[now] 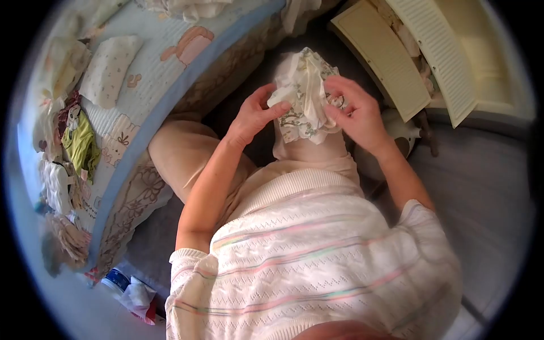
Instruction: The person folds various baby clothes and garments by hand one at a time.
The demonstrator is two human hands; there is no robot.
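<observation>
A crumpled white cloth with a green leafy print (306,107) lies over my raised knee. My left hand (258,116) pinches its left edge between thumb and fingers. On the cloth's right side, my right hand (354,110) has its fingers curled around the fabric edge. The cloth is bunched, with several folds along its middle.
On the left, a bed with a blue-edged quilt (164,107) holds a folded white garment (110,71), a yellow-green cloth (81,141) and other clothes. Open cream drawers or doors (385,59) stand at upper right. A blue and white package (133,294) sits at lower left.
</observation>
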